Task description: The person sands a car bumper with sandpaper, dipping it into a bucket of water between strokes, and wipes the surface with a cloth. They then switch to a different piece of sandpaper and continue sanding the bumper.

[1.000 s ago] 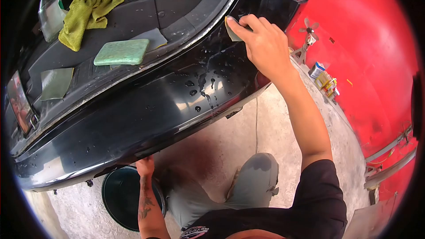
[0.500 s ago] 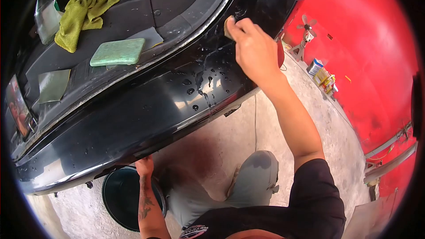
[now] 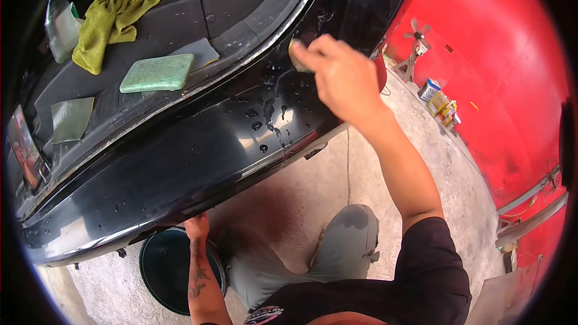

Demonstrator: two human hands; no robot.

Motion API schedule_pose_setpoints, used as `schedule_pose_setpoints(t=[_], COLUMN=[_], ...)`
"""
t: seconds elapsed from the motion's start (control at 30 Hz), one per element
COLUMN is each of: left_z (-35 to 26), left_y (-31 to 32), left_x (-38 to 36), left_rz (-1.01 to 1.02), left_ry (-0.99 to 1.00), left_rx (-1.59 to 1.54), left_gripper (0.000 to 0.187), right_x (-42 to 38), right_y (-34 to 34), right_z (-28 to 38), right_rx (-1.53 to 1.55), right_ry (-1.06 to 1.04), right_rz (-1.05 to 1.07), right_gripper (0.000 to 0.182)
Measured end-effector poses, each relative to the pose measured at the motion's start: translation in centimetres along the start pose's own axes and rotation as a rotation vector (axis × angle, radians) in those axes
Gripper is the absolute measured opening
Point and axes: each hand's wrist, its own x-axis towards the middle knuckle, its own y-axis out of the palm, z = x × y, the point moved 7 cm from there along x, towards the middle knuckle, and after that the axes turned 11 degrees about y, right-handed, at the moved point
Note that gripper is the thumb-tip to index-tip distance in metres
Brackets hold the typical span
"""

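My right hand (image 3: 349, 81) is closed on a small piece of sandpaper (image 3: 296, 55) with a tan edge, held against the wet black car panel (image 3: 198, 138). Water drops and a streak run down the panel just left of that hand. At the panel's lower edge is my left hand (image 3: 197, 226), its fingers hidden under the edge, so its grip does not show. Above the panel lie a green sponge-like block (image 3: 158, 73), a grey sandpaper sheet (image 3: 201, 51) partly behind it, and a darker sandpaper sheet (image 3: 72, 120).
A yellow-green cloth (image 3: 114, 21) lies beside a clear bottle-like container (image 3: 61, 27). Below the panel stands a dark bucket (image 3: 164, 271) on the concrete floor (image 3: 415, 162). A fan (image 3: 418, 36) and several cans and packets (image 3: 444, 108) are by the red wall (image 3: 500, 72).
My right hand has slid left and slightly down along the panel with the sandpaper. My left hand has stayed at the lower edge.
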Motion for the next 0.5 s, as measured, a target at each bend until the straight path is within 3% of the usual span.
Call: schedule_pose_setpoints(t=[0.1, 0.17, 0.37, 0.5], left_z=[0.0, 0.5, 0.1, 0.7], left_y=[0.1, 0.2, 0.1, 0.3], left_x=[-0.2, -0.3, -0.2, -0.3], left_rz=[0.001, 0.001, 0.023, -0.003], left_ry=[0.002, 0.004, -0.003, -0.005], left_rx=[-0.005, 0.01, 0.025, 0.028], left_gripper=[0.022, 0.022, 0.024, 0.022], right_x=[2.1, 2.5, 0.2, 2.2], right_y=[-1.7, -1.0, 0.9, -2.0], right_z=[-2.0, -2.4, -3.9, -1.9], right_rx=[-0.044, -0.126, -0.342, -0.196], right_ry=[0.025, -0.041, 0.049, 0.029], right_rz=[-0.207, -0.208, 0.004, -0.138], right_gripper=[0.036, 0.034, 0.037, 0.038])
